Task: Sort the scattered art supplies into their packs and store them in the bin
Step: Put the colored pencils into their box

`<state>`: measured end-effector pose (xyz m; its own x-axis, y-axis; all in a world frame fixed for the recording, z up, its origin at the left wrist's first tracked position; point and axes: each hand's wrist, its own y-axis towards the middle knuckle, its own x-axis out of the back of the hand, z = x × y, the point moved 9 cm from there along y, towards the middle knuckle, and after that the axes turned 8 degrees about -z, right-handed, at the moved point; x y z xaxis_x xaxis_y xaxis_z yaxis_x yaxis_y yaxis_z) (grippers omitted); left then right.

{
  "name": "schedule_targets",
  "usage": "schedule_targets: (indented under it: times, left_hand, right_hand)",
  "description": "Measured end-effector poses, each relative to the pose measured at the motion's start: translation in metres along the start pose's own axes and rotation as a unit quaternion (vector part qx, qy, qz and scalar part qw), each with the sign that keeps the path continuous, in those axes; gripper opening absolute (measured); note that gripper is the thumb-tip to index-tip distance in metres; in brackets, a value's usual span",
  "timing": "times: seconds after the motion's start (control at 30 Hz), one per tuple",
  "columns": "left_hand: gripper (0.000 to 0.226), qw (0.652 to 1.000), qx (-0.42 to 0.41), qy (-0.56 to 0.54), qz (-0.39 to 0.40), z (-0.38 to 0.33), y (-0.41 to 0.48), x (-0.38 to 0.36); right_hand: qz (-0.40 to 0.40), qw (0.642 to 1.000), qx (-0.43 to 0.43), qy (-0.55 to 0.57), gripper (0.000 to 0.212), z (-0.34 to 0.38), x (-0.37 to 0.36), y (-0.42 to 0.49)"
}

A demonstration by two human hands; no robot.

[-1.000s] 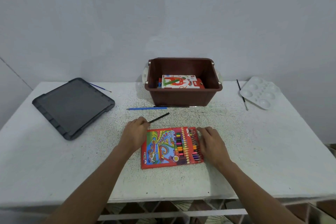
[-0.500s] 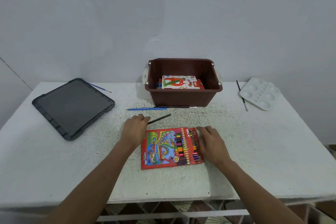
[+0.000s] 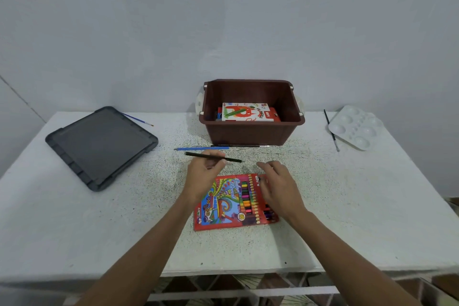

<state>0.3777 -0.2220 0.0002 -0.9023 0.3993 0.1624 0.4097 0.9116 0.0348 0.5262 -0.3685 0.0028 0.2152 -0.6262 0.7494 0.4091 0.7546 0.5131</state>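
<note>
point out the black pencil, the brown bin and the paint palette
black pencil (image 3: 198, 155), head view, bare shaft near its left end
brown bin (image 3: 248, 134), head view, outer front wall
paint palette (image 3: 357, 128), head view, flat centre between wells

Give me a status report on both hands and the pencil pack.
Left hand pinches black pencil. Right hand open over pencil pack. Blue pencil lies before bin.

body: person, two arms seen | left forearm (image 3: 149, 243): bare up to the lower-left frame edge, slim, narrowing at the wrist | left hand (image 3: 202, 179): bare | right forearm (image 3: 347, 251): bare up to the lower-right frame edge, same slim build | right hand (image 3: 280, 189): bare, knuckle ridges visible
</note>
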Motion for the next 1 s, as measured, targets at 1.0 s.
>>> schedule_targets:
  times: [1.0]
  left_hand:
    - [0.048, 0.929, -0.158, 0.336, -0.003, 0.061, -0.014, 0.039]
  right_hand:
    - [0.009, 0.970, -0.021, -0.242, 0.030, -0.115, 0.059, -0.001]
